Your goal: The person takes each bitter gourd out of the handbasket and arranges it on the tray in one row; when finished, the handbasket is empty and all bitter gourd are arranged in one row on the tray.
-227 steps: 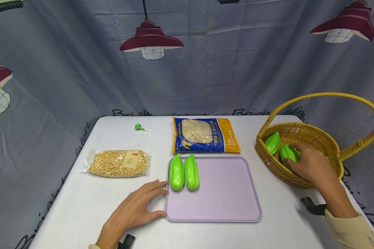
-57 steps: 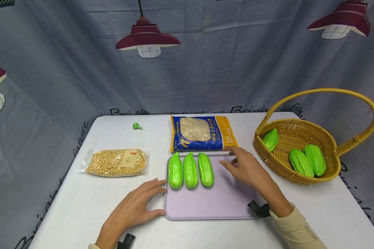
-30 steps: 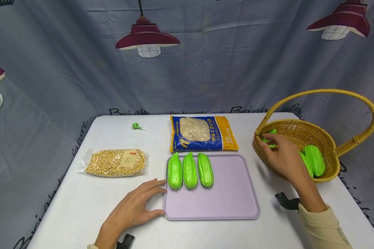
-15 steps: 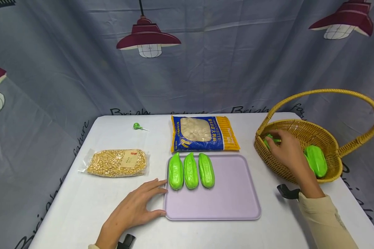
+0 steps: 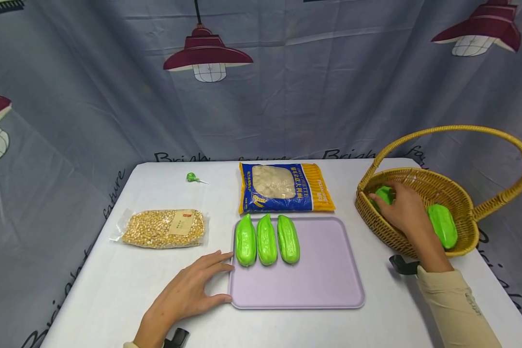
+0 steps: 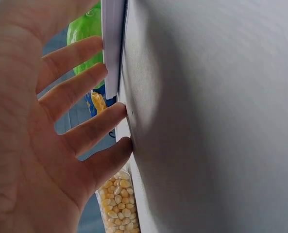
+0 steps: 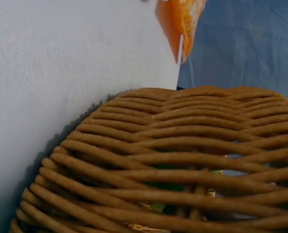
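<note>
In the head view my right hand [image 5: 406, 210] reaches into a wicker basket [image 5: 374, 232] at the right. Thumb and fingers grip a bright green ridged gourd [image 5: 384, 195] at the basket's left end. Another green gourd [image 5: 442, 225] lies beyond my wrist, and my forearm hides part of the basket's inside. My left hand [image 5: 190, 290] rests at the left edge of a lilac tray [image 5: 322, 280], fingers spread and fairly straight, fingertips at its rim. Three similar gourds [image 5: 267, 240] lie side by side on the tray's left half. The right wrist view shows the basket's woven wall [image 7: 182, 160], not the hand.
Behind the tray lies a blue and yellow pasta bag [image 5: 284, 187]. A clear bag of corn kernels [image 5: 161, 228] is at the left, a green lollipop [image 5: 192, 177] farther back. The basket's tall handle [image 5: 456, 128] arches above its opening.
A third gourd has come onto the tray since the oldest frame. My right hand has since gone from the tray back into the basket and taken hold of the left gourd. My left hand stays put.
</note>
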{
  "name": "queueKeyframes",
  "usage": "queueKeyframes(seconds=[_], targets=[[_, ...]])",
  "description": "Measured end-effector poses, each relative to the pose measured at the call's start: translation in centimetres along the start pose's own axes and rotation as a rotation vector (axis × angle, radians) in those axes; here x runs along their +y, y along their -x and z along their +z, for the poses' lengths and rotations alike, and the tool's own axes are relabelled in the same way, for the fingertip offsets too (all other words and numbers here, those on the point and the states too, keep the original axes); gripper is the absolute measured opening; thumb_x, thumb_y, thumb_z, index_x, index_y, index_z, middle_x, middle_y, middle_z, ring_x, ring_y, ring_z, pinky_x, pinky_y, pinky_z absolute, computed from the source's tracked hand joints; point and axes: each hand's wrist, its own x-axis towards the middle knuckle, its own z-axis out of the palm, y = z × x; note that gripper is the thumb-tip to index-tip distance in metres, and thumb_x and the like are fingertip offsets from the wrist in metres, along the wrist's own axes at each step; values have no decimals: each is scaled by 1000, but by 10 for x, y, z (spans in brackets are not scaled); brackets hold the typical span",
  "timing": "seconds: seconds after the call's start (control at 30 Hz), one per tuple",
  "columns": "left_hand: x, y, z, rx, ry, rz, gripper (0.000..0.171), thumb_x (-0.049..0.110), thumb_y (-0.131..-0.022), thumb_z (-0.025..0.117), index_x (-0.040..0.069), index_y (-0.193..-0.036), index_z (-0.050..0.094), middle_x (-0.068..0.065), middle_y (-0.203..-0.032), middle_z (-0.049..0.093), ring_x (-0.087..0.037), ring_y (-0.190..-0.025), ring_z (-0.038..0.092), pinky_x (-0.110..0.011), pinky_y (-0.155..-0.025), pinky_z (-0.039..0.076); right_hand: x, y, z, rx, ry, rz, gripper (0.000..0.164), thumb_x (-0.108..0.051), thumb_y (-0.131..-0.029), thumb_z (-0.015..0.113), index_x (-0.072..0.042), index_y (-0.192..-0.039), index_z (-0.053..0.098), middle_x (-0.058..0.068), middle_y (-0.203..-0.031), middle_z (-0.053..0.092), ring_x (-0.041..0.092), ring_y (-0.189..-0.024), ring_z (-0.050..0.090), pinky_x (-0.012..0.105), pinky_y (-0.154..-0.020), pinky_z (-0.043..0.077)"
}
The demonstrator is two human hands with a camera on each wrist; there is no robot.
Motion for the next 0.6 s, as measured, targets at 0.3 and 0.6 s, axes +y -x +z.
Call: queueKeyframes(seconds=[0.3,0.6], targets=[[0,0,0,-4,4,-5,61,57,-84,88,23,-133,74,3,-158,58,-30,-147,54,-50,-118,51,8,1,-5,-86,64,107,76,-32,-99,76,17,-147,44,50,-139,45,68,-122,48,80,-95,47],[1,0,0,-13,0,-14,61,58,-84,88,23,-133,74,3,-158,58,-29,-148,54,-49,-118,51,11,4,-9,-149,78,122,75,-32,-98,75,15,-148,43,51,-141,43,70,-128,43,83,-99,43]])
